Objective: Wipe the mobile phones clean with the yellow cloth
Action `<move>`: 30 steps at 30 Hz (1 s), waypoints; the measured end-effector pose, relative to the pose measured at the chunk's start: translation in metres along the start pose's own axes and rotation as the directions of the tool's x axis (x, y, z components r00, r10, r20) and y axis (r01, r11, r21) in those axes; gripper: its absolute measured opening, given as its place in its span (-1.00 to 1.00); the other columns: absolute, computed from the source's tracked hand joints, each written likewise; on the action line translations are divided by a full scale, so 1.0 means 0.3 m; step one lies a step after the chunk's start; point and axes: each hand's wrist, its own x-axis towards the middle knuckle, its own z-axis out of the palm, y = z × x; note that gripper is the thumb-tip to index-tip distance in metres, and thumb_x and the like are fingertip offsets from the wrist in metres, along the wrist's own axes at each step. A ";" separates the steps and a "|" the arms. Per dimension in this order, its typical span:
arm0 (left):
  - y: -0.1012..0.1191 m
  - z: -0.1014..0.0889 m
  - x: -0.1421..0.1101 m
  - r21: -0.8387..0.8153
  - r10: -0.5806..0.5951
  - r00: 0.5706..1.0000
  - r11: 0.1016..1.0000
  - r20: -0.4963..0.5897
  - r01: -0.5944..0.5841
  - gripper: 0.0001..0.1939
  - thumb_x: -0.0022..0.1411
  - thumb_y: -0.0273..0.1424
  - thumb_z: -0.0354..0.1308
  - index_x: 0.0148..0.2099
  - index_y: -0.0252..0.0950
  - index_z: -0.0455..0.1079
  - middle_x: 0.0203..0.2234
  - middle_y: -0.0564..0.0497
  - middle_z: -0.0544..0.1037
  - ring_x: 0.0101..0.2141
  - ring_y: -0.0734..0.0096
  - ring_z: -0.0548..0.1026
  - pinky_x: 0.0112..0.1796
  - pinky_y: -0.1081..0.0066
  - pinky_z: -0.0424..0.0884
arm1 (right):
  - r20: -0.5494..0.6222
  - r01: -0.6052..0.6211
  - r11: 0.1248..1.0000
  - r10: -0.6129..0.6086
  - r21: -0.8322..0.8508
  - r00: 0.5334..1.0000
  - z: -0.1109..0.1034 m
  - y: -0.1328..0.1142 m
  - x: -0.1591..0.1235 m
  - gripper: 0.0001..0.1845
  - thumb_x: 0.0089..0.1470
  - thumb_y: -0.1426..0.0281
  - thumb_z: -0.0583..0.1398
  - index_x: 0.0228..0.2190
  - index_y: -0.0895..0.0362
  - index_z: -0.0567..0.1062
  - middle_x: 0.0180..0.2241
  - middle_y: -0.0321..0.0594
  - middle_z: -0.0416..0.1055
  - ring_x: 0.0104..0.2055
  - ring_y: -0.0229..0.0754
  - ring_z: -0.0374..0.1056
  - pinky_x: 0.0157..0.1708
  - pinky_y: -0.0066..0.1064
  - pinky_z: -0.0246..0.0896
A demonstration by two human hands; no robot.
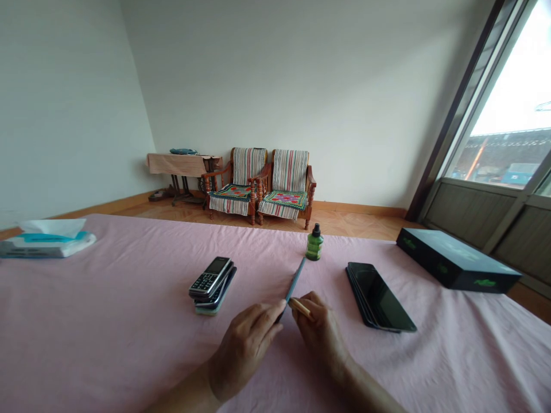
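My left hand (252,338) is closed round the near end of a thin, flat, blue-grey tablet-like slab (296,279), which stands edge-on to me so its faces hardly show. In my right hand (321,327) is a short, pale wooden-handled tool (302,308), pinched between the fingers. Its tip meets or nearly meets the slab's right side; what kind of tip it has is hidden. Left of the hands lies a stack of mobile phones (213,281), a keypad phone on top. To the right rests a stack of dark tablets (381,298).
A green spray bottle (314,243) stands just beyond the slab. At the right edge sits a black box (456,258), and a pack of tissues (47,240) is at the far left. Everything lies on a pink cloth (107,338). Two wooden chairs (286,195) stand behind.
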 end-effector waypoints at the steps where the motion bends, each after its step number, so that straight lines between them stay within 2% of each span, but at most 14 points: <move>1: 0.000 -0.002 0.002 0.014 0.012 1.000 1.000 -0.004 -0.012 -0.67 0.40 -0.47 -0.06 0.18 -0.23 0.23 -0.16 -0.08 0.52 -0.15 0.33 0.52 -0.09 0.34 0.48 | 0.008 0.005 1.000 -0.005 0.003 1.000 0.002 -0.004 -0.002 -0.74 0.08 0.56 0.05 -0.57 0.13 0.40 -0.51 -0.28 0.28 -0.46 -0.28 0.26 -0.47 -0.52 0.10; 7: -0.012 0.000 0.008 0.074 -0.020 0.998 0.997 -0.064 0.025 -0.71 0.35 -0.47 0.03 0.11 -0.24 0.30 -0.23 -0.07 0.53 -0.22 0.27 0.52 -0.14 0.26 0.49 | 0.064 0.041 0.998 -0.044 0.057 0.997 0.019 -0.012 -0.016 -0.75 0.07 0.59 0.04 -0.48 0.14 0.45 -0.46 -0.26 0.30 -0.45 -0.29 0.26 -0.48 -0.52 0.12; 11: -0.024 0.011 0.016 -0.031 -0.129 0.985 0.992 -0.119 0.126 -0.76 0.32 -0.49 0.04 0.02 -0.26 0.32 -0.25 -0.06 0.52 -0.21 0.29 0.52 -0.17 0.31 0.49 | 0.084 0.024 0.998 -0.029 0.057 0.996 0.028 -0.004 -0.019 -0.74 0.08 0.59 0.04 -0.48 0.14 0.48 -0.46 -0.26 0.30 -0.45 -0.29 0.27 -0.48 -0.52 0.13; 15: -0.023 0.012 0.023 -0.108 -0.215 0.962 0.974 -0.166 0.199 -0.81 0.28 -0.51 0.06 -0.06 -0.27 0.34 -0.33 -0.01 0.50 -0.35 0.37 0.54 -0.29 0.42 0.51 | 0.064 0.016 0.999 -0.019 0.048 0.998 0.020 0.001 -0.014 -0.74 0.11 0.56 0.05 -0.43 0.13 0.52 -0.45 -0.25 0.31 -0.45 -0.27 0.29 -0.48 -0.51 0.14; 18: 0.006 0.002 0.017 -0.110 -0.168 0.967 0.983 -0.191 0.149 -0.81 0.25 -0.54 0.07 -0.09 -0.27 0.36 -0.35 -0.01 0.51 -0.33 0.37 0.54 -0.27 0.43 0.50 | -0.007 0.007 0.999 -0.007 0.031 1.000 -0.001 0.004 -0.008 -0.74 0.13 0.52 0.06 -0.35 0.12 0.55 -0.45 -0.24 0.32 -0.43 -0.26 0.30 -0.45 -0.50 0.16; 24: 0.083 -0.014 0.001 -0.147 -0.052 0.988 0.989 -0.145 0.030 -0.74 0.26 -0.62 0.04 -0.06 -0.24 0.37 -0.34 -0.01 0.51 -0.30 0.40 0.53 -0.24 0.49 0.48 | -0.222 -0.001 1.000 -0.003 -0.017 0.975 -0.060 0.023 0.014 -0.73 0.17 0.42 0.07 -0.20 0.10 0.56 -0.39 -0.21 0.35 -0.37 -0.24 0.33 -0.40 -0.48 0.21; 28: 0.086 -0.023 0.007 -0.159 -0.044 0.985 0.987 -0.165 0.017 -0.76 0.25 -0.62 0.04 -0.10 -0.25 0.38 -0.35 0.00 0.50 -0.31 0.41 0.53 -0.26 0.52 0.48 | -0.308 -0.012 0.998 -0.008 -0.060 0.951 -0.101 0.029 0.054 -0.73 0.17 0.37 0.08 -0.22 0.10 0.57 -0.38 -0.20 0.36 -0.36 -0.23 0.34 -0.40 -0.48 0.22; 30: 0.081 -0.027 0.003 -0.162 -0.046 0.982 0.987 -0.182 0.016 -0.77 0.24 -0.62 0.05 -0.11 -0.26 0.38 -0.37 0.00 0.49 -0.34 0.43 0.53 -0.29 0.54 0.48 | -0.312 -0.014 0.996 -0.014 -0.088 0.950 -0.119 0.031 0.083 -0.73 0.16 0.37 0.09 -0.22 0.10 0.58 -0.38 -0.19 0.36 -0.35 -0.22 0.34 -0.40 -0.47 0.23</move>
